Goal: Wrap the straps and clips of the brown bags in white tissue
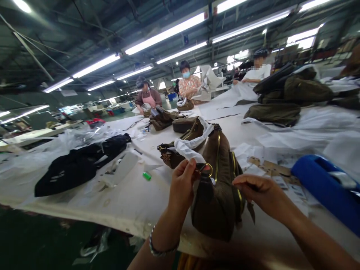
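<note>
An olive-brown bag with gold zippers lies tilted at the table's near edge. My left hand is closed on the bag's upper left end, thumb and finger pinched at the dark tab beside a gold ring. White wrapping covers the strap that rises behind that ring. At the bag's right side, my right hand has thumb and fingertips pressed together near a gold zipper. Whatever those fingertips pinch is too small to make out.
A black garment-like bundle and a green object lie to the left. On the right are a blue object and piled olive bags. More brown bags sit farther back. Three people work across the table.
</note>
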Tool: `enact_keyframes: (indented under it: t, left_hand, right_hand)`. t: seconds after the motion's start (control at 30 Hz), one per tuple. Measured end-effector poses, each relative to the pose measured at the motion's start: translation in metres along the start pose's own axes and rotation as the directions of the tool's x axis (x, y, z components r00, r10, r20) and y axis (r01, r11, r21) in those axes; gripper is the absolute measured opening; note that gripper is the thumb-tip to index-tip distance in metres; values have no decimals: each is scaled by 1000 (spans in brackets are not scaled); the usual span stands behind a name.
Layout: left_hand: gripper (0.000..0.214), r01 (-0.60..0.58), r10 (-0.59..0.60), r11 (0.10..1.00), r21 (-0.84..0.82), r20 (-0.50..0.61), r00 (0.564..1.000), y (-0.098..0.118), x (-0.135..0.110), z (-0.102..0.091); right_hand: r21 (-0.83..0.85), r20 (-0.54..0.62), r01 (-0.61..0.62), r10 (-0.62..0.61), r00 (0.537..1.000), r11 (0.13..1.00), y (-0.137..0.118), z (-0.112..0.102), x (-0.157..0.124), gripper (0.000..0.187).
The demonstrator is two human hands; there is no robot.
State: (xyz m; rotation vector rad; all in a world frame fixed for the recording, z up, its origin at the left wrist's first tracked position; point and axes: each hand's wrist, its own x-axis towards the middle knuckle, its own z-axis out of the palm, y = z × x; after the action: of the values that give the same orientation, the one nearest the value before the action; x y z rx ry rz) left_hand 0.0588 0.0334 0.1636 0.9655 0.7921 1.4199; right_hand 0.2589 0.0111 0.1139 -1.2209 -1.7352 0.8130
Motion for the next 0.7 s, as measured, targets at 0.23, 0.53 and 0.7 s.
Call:
enact_keyframes:
  t: [0.23, 0.53, 0.7]
  left_hand:
    - [25, 53, -54, 998, 16, 84, 995, -5, 2, -2]
    - [16, -345, 510, 318, 883, 147, 848, 14, -23, -16]
    - [25, -473, 441, 506, 721, 254, 861, 21, -20, -16]
  right_hand:
    - [236, 50, 63, -77, 996, 970, -27, 19, 16, 14]
    - [347, 72, 93, -126, 989, 933, -54, 30, 32, 15]
    - [341, 66, 151, -184, 981, 928, -59, 34, 39, 15]
